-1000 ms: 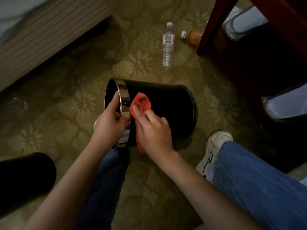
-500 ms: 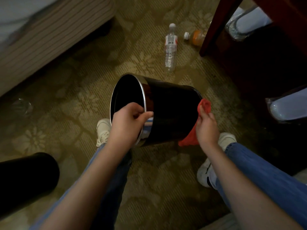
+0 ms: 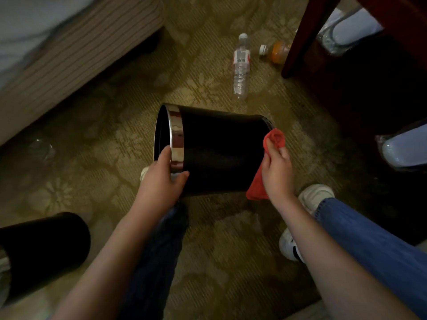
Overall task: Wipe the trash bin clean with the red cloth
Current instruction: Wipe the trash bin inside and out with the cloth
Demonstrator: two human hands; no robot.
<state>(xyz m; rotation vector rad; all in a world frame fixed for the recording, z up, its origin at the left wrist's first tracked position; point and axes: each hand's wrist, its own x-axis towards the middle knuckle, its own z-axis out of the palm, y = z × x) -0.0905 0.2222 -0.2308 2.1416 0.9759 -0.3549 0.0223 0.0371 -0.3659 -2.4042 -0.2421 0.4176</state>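
A black trash bin (image 3: 219, 148) with a shiny metal rim band lies tipped on its side above the carpet, its mouth facing left. My left hand (image 3: 161, 181) grips the rim, thumb inside the mouth and fingers curled round the metal band. My right hand (image 3: 277, 169) holds the red cloth (image 3: 273, 139) against the bin's base end on the right; the cloth's lower part hangs below my palm. The bin's underside is hidden.
A clear water bottle (image 3: 241, 65) and an orange-drink bottle (image 3: 275, 51) lie on the patterned carpet beyond the bin. A dark red table leg (image 3: 307, 35) stands at the upper right. A striped bed base (image 3: 69, 56) fills the upper left. Another black bin (image 3: 44, 248) lies at the lower left.
My right hand slid the cloth from near the metal rim to the bin's base end. The bin turned in my left hand, its mouth swinging toward me and then back to the left.
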